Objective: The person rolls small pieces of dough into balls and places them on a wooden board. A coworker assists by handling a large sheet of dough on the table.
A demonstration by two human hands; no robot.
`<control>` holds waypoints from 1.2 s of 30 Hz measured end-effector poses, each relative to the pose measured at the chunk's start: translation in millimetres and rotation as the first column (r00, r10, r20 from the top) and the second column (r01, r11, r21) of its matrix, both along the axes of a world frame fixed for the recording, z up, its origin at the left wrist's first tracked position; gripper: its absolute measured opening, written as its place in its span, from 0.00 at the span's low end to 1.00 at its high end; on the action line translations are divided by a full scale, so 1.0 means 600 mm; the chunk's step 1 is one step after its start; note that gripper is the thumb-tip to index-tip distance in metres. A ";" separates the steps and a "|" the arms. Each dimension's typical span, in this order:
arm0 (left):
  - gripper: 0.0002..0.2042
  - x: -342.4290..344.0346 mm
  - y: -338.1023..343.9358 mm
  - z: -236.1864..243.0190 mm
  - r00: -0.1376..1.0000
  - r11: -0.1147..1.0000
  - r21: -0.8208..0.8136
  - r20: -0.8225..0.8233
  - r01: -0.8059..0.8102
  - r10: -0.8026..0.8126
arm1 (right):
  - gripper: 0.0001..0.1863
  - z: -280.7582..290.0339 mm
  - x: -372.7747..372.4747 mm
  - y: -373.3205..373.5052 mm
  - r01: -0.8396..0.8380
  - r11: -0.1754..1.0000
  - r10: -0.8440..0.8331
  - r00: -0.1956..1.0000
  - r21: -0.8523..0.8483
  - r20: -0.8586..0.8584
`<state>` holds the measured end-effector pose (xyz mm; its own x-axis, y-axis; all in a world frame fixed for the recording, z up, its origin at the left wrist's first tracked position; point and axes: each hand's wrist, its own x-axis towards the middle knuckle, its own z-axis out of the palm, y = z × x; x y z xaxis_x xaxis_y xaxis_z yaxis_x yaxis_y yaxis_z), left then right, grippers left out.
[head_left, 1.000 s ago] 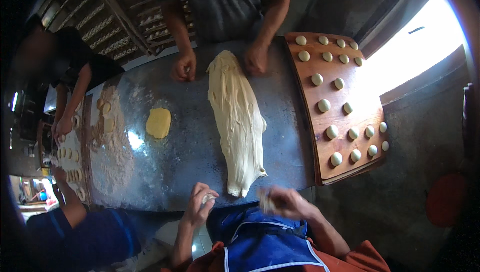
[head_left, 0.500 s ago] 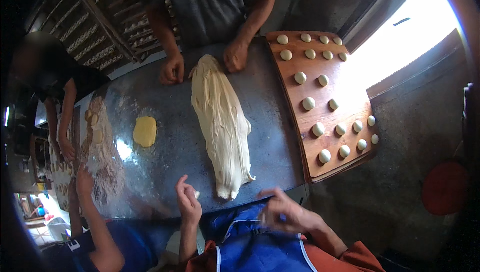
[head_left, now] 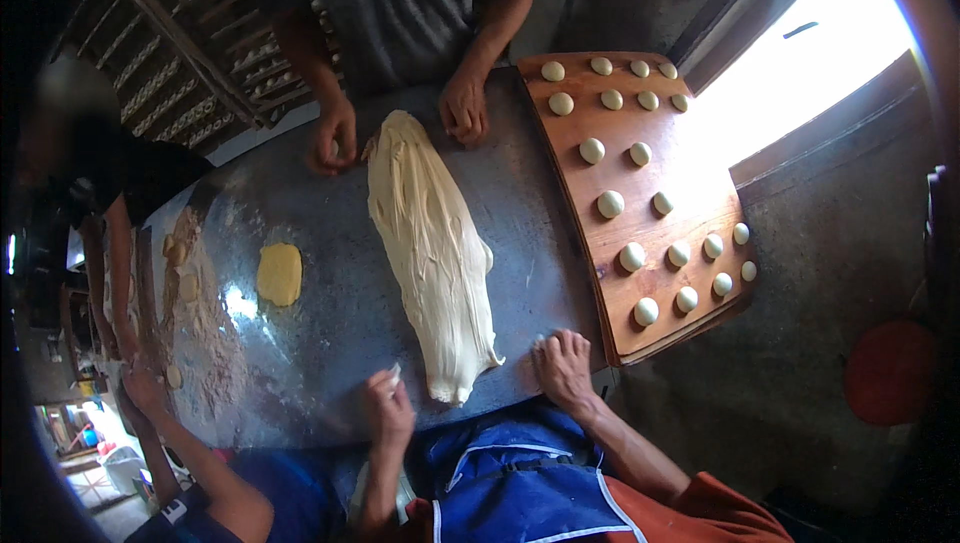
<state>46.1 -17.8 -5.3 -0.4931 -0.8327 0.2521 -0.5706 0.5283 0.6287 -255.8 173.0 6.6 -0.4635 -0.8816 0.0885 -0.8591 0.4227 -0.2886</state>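
A long, pale, stretched mass of dough (head_left: 430,253) lies on the dark metal table (head_left: 540,243). Left of its near end, my left hand (head_left: 388,405) is closed, with a small piece of dough (head_left: 394,374) showing at the fingertips. On the other side, my right hand (head_left: 567,373) rests on the tabletop with its fingers curled under; whatever is beneath them is hidden. Across the table, a co-worker's two hands flank the dough's far end: one hand (head_left: 335,138) curls around something pale, the other hand (head_left: 464,111) is cupped on the table.
A stack of wooden boards (head_left: 640,223) at the right carries rows of round dough balls. Left of the long dough lies a flat yellow piece (head_left: 279,275). Beyond it are spread flour (head_left: 205,343) and small dough pieces. Two more people work at the left end, their arms (head_left: 200,453) reaching over it.
My right hand has come down from the table's edge onto the tabletop, its fingers now curled. My left hand has turned and closed more. The view has shifted slightly.
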 end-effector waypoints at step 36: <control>0.11 -0.064 -0.087 -0.002 0.931 0.932 0.076 -0.061 -0.354 0.359 | 0.22 0.038 0.017 -0.157 0.106 0.940 -0.062 0.988 -0.325 0.142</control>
<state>7.5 -70.1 -6.5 -0.1433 -0.9654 0.2179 -0.6655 0.2569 0.7008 -245.8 78.9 29.5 -0.5616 -0.7697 0.3037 -0.7711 0.3537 -0.5295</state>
